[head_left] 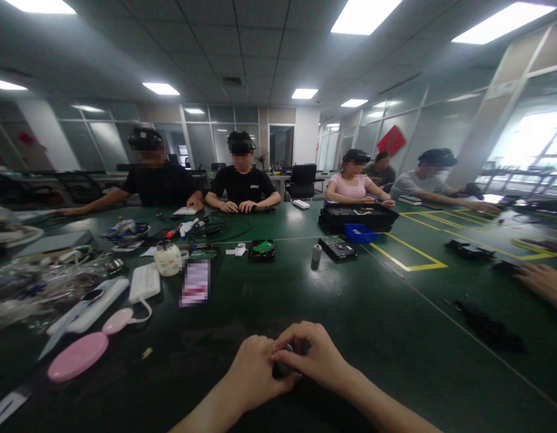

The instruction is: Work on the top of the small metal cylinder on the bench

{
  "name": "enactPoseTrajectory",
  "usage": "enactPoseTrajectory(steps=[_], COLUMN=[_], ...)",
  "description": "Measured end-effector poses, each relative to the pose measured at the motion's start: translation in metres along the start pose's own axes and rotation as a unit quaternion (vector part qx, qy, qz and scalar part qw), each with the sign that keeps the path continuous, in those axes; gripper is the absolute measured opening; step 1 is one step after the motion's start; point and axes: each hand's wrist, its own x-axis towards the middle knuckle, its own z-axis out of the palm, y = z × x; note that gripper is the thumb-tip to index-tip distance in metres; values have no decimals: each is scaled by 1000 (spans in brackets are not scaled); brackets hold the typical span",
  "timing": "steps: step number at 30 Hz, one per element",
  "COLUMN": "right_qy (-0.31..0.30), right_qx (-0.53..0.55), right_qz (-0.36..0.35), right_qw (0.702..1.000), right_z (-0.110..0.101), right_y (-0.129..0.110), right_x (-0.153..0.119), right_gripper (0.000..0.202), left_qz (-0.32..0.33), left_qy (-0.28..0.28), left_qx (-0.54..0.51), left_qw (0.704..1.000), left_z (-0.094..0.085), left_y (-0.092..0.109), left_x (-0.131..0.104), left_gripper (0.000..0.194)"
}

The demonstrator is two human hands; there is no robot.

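Observation:
My left hand (255,368) and my right hand (315,356) meet low in the middle, just above the green table (378,313). Between them is a small dark grey rounded object (285,356), mostly covered by fingers, so its kind does not show. The left fingers and thumb curl around it from the left. Thumb and index finger of the right hand pinch at its top. Beyond the hands, a small grey metal cylinder (316,252) stands upright beside a hard drive (338,248). Left of these lies another drive with a green circuit board (262,248).
At left lie a pink oval disc (78,357), a white power bank (145,282), a round patterned jar (167,258) and plastic bags (48,288). A blue tray (360,233) sits by a black case (357,218). Another person's hand (542,281) reaches in at right; several people sit opposite.

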Motion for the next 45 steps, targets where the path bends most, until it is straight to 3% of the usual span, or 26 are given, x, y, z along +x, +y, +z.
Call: enactPoseTrajectory(steps=[2,8,15,23,29,32,38,41,45], right_qy=[-10,-121,-98,-3,-108,-147,-138,-101,-51], right_qx=[7,58,69,113,-66,-38,26,38,146], right_qz=[-3,4,6,21,61,94,108,97,72], right_qw=[1000,991,993,993,990,984,984,989,985], right_z=[-3,-25,-25,-33,-40,-37,-33,-32,-33], right_y=[1,-4,-3,9,33,41,45,38,23], right_x=[0,1,2,8,12,12,13,13,11], right_gripper=[13,22,13,23,15,25,21,17,24], left_qz=[-3,-13,-30,-19,-24,-27,-22,-22,-22], left_qy=[-1,5,-3,4,-7,-11,-7,-1,4], left_qx=[1,-24,-23,-19,-17,-13,-13,-15,-19], left_qw=[1000,1000,999,1000,1000,999,1000,1000,1000], left_z=[1,-3,-10,-7,-8,-8,-7,-6,-4], left_y=[-1,0,6,3,5,5,4,4,3], left_x=[1,2,1,1,1,1,1,1,1], left_gripper=[34,36,37,35,35,37,38,37,38])
